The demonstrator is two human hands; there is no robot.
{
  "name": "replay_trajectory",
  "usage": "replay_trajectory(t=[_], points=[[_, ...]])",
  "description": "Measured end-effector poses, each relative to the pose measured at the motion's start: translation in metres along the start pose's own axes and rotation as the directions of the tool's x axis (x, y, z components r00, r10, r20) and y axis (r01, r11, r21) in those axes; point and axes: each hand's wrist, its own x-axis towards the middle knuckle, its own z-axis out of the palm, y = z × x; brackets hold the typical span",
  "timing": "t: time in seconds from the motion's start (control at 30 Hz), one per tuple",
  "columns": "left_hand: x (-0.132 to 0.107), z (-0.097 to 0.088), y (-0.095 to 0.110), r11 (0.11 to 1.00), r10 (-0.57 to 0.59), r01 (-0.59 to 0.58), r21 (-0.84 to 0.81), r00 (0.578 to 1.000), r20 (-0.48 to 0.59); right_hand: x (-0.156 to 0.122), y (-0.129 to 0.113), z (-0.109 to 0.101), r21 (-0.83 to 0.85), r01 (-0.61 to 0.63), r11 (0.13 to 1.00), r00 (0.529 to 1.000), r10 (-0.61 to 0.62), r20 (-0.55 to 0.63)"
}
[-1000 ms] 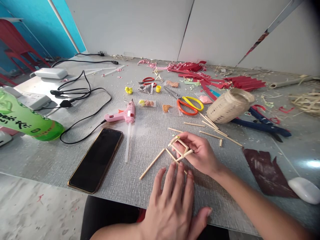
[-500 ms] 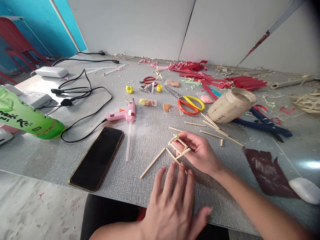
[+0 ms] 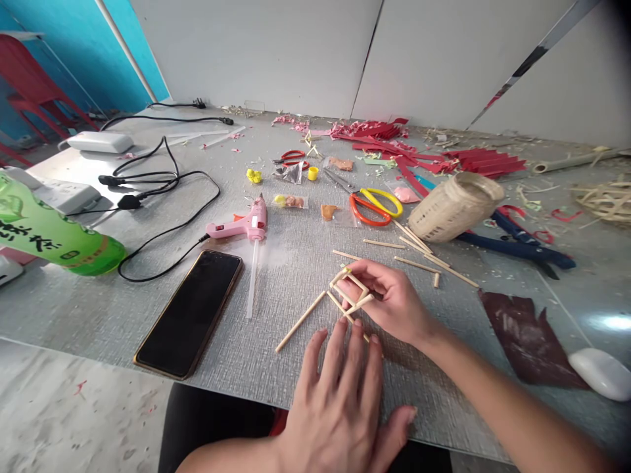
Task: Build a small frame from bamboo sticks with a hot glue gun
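Observation:
My right hand (image 3: pixel 389 299) grips a small wooden stick frame (image 3: pixel 359 284), its square part raised off the table. One stick of the frame juts down toward my left fingertips. My left hand (image 3: pixel 340 387) lies palm down, fingers stretched out and spread. Its middle fingertips rest at a joined pair of sticks (image 3: pixel 300 322) that form a V on the table; part of this pair hides under the hand. Left of them, a pink glue gun (image 3: pixel 244 223) with a clear glue stick (image 3: pixel 253 276) lies on its side, next to a black phone (image 3: pixel 190 315).
Loose sticks (image 3: pixel 384 244) lie beyond my right hand. Farther back are orange-yellow scissors (image 3: pixel 377 205), a tilted jar (image 3: pixel 456 207) and navy-handled pliers (image 3: pixel 517 246). Brown sandpaper (image 3: pixel 532 338) and a white mouse (image 3: pixel 601 374) sit right. A green bottle (image 3: pixel 59 230) and black cables (image 3: pixel 197 174) occupy the left.
Almost nothing differs. The view has shifted very slightly, and both hands keep their places, the right still holding the stick frame.

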Motion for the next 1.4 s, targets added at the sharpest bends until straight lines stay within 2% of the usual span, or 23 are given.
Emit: replay_trajectory(t=[0.6,0.87,1.4], points=[[-0.0013,0.0023,-0.0021,0.999,0.031,-0.031,0.027,0.999,0.011,-0.0017,-0.0009,-0.0004,0.057,0.027,0.998,1.000,-0.028,0.010],[0.0007,-0.0016,-0.0070,0.984,0.161,-0.166,0.061,0.983,0.089,-0.0026,0.0002,-0.0006,0.045,0.031,0.998,0.999,-0.032,0.015],[-0.0024,0.0025,-0.0055,0.990,0.143,-0.143,0.013,0.990,0.012,-0.0020,0.0017,-0.0001,0.025,0.028,0.999,1.000,-0.028,0.003]])
